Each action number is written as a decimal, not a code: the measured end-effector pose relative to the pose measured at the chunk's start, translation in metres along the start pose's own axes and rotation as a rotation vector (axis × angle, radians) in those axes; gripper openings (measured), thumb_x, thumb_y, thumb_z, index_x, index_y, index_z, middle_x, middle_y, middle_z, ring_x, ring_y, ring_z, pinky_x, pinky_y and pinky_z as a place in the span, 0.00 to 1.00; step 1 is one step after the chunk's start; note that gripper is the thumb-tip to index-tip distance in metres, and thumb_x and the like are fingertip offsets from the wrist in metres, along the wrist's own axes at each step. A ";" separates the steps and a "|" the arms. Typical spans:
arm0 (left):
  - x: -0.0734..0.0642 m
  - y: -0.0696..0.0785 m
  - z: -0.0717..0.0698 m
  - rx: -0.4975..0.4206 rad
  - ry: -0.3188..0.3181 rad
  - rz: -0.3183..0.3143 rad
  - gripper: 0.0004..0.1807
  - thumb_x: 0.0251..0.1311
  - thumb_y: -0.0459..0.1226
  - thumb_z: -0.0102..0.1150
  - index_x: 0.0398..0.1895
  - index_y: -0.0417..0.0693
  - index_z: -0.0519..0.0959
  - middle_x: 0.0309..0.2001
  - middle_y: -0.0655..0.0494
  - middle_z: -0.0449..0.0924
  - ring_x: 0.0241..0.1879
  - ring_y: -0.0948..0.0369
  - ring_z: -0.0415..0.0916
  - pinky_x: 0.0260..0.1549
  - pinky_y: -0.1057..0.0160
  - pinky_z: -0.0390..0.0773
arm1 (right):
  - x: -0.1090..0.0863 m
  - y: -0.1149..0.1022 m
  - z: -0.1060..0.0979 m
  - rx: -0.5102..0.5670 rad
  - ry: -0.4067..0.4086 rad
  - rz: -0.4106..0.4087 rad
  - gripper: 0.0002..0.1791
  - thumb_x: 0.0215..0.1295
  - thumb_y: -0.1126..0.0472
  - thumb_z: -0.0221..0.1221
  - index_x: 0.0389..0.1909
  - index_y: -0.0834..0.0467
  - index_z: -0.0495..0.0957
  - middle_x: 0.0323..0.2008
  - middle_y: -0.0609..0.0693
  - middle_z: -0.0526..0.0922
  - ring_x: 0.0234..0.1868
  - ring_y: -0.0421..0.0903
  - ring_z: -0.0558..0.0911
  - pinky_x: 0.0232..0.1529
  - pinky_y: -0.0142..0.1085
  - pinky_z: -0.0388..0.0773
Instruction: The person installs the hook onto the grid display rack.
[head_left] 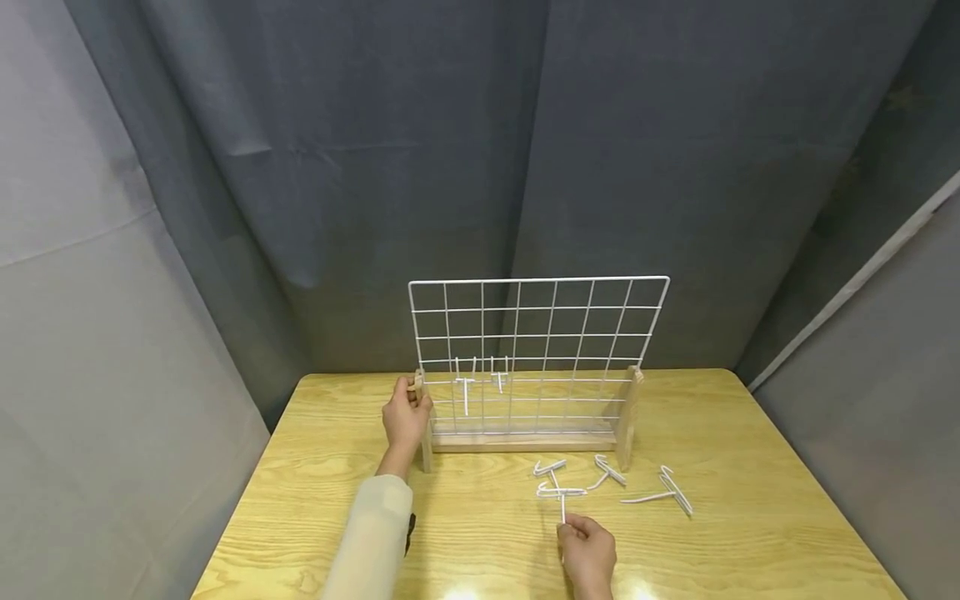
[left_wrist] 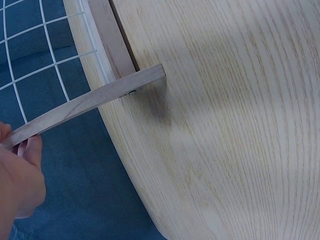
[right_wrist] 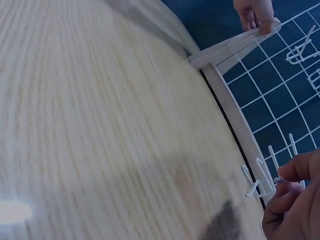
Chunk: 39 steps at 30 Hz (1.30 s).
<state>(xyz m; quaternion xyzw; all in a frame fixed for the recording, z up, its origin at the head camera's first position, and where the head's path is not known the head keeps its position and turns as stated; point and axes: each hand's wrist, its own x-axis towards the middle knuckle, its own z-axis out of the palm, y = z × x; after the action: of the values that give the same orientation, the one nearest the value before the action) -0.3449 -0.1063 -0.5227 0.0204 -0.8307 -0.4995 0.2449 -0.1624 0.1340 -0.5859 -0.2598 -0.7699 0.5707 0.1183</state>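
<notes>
A white wire grid panel (head_left: 536, 336) stands in a wooden base (head_left: 525, 443) with a side upright at each end. At the left upright (left_wrist: 90, 100), my left hand (head_left: 406, 419) grips the top end between thumb and fingers. Two white metal hooks (head_left: 465, 392) hang side by side on the grid's left part. My right hand (head_left: 588, 552), in front of the rack, pinches the straight prong of another white hook (head_left: 572, 492). The crossbar of that hook points away from the hand and overlaps a hook (head_left: 550, 469) behind it in the head view.
Two more white hooks lie on the wood-grain table (head_left: 300, 517) to the right: one by the rack's front (head_left: 611, 471), one farther right (head_left: 677, 492). A dark curtain (head_left: 420, 167) hangs behind the table, and grey cloth panels (head_left: 97, 333) flank it.
</notes>
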 end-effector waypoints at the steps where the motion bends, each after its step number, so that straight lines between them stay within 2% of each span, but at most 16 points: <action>1: 0.000 -0.001 0.000 0.000 0.003 0.002 0.16 0.48 0.26 0.61 0.42 0.43 0.74 0.34 0.44 0.82 0.33 0.52 0.81 0.33 0.54 0.80 | 0.000 -0.001 -0.001 0.005 -0.001 0.007 0.12 0.55 0.70 0.58 0.39 0.72 0.79 0.22 0.48 0.77 0.23 0.43 0.73 0.20 0.31 0.69; 7: -0.001 0.000 -0.001 0.000 0.007 0.002 0.16 0.47 0.26 0.61 0.42 0.43 0.74 0.34 0.44 0.82 0.33 0.51 0.81 0.34 0.54 0.80 | 0.003 0.000 -0.003 0.031 -0.027 0.045 0.12 0.56 0.69 0.57 0.41 0.72 0.78 0.23 0.50 0.76 0.24 0.43 0.72 0.18 0.29 0.69; 10: -0.001 0.000 -0.001 0.005 0.009 0.004 0.16 0.47 0.26 0.61 0.42 0.43 0.74 0.34 0.44 0.82 0.33 0.51 0.81 0.35 0.53 0.79 | 0.003 -0.004 -0.008 0.087 -0.094 0.081 0.14 0.58 0.68 0.57 0.43 0.72 0.77 0.28 0.53 0.79 0.30 0.46 0.74 0.27 0.34 0.72; 14: 0.000 0.001 -0.001 0.006 0.011 0.004 0.16 0.46 0.26 0.61 0.41 0.42 0.74 0.34 0.44 0.82 0.33 0.51 0.81 0.35 0.53 0.79 | 0.003 -0.016 -0.015 0.264 -0.229 0.170 0.15 0.59 0.67 0.57 0.45 0.73 0.74 0.24 0.51 0.76 0.22 0.41 0.72 0.23 0.30 0.69; 17: 0.000 0.002 -0.001 -0.005 0.013 0.008 0.16 0.46 0.26 0.62 0.41 0.42 0.74 0.33 0.44 0.82 0.33 0.51 0.81 0.35 0.53 0.79 | 0.006 -0.024 -0.016 0.390 -0.290 0.214 0.13 0.58 0.69 0.56 0.43 0.72 0.74 0.19 0.47 0.71 0.14 0.35 0.66 0.14 0.24 0.62; 23: 0.000 0.003 0.000 -0.006 0.008 0.014 0.16 0.46 0.26 0.61 0.41 0.42 0.74 0.33 0.44 0.82 0.33 0.51 0.81 0.35 0.52 0.79 | 0.015 -0.038 -0.015 0.527 -0.330 0.254 0.09 0.58 0.69 0.57 0.40 0.67 0.76 0.23 0.50 0.75 0.20 0.37 0.71 0.17 0.24 0.69; 30: 0.000 0.003 0.000 -0.004 0.000 -0.001 0.16 0.46 0.26 0.62 0.41 0.42 0.74 0.33 0.45 0.82 0.33 0.51 0.81 0.35 0.53 0.79 | 0.023 -0.049 -0.014 0.640 -0.386 0.263 0.08 0.61 0.70 0.54 0.42 0.66 0.75 0.23 0.49 0.75 0.20 0.36 0.72 0.17 0.23 0.68; 39: 0.000 0.002 0.000 0.003 0.006 -0.003 0.16 0.46 0.26 0.61 0.41 0.43 0.74 0.33 0.45 0.82 0.33 0.52 0.81 0.35 0.53 0.79 | 0.033 -0.061 -0.012 0.715 -0.446 0.254 0.16 0.64 0.70 0.52 0.52 0.70 0.66 0.25 0.48 0.73 0.23 0.35 0.71 0.19 0.22 0.67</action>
<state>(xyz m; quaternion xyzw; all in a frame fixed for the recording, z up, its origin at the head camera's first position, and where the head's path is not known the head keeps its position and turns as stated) -0.3440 -0.1055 -0.5210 0.0234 -0.8306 -0.4987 0.2465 -0.2006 0.1481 -0.5283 -0.1655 -0.4929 0.8533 -0.0393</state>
